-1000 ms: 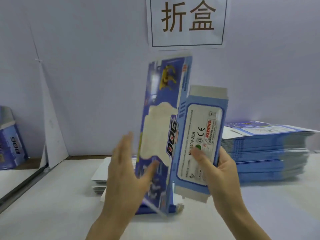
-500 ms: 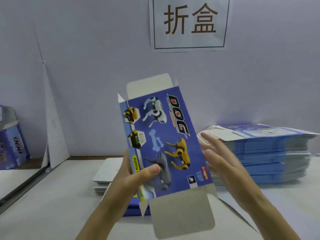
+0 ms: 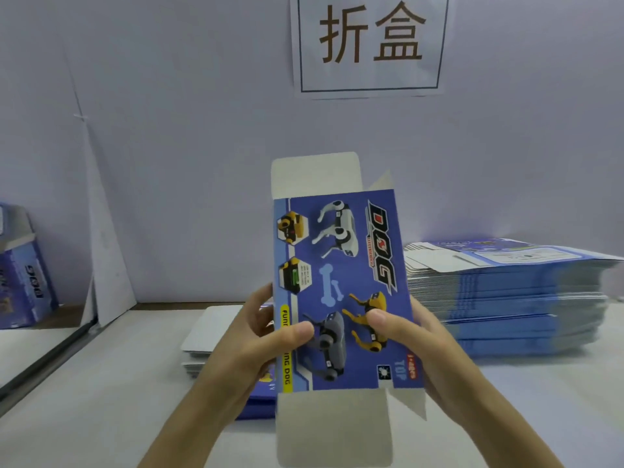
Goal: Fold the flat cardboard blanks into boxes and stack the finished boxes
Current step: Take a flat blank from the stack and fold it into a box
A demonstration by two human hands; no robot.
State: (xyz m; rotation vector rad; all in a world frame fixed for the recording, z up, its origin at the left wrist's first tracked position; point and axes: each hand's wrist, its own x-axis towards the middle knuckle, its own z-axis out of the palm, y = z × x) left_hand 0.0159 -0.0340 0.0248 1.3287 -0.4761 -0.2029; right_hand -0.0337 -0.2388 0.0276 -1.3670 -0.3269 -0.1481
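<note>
Head view: left hand (image 3: 250,339) and right hand (image 3: 429,342) pinch 1 box (image 3: 337,265) mid-frame, its ends not yet closed. A tall blank stack (image 3: 506,298) waits at right.

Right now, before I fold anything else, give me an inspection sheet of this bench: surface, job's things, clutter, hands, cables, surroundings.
Surface: white table, bare in front at the left.
Job's things: half-formed box held upright, printed face to the camera, end flaps open at top and bottom; stack of flat blanks at the right; upright box at the far left edge.
Clutter: low pile of white sheets behind the left hand, kind unclear.
Grippers: left hand and right hand each grip a side edge, thumbs on the printed face.
Cables: nothing seen.
Surroundings: pale wall with a paper sign; white board leaning at the left.
</note>
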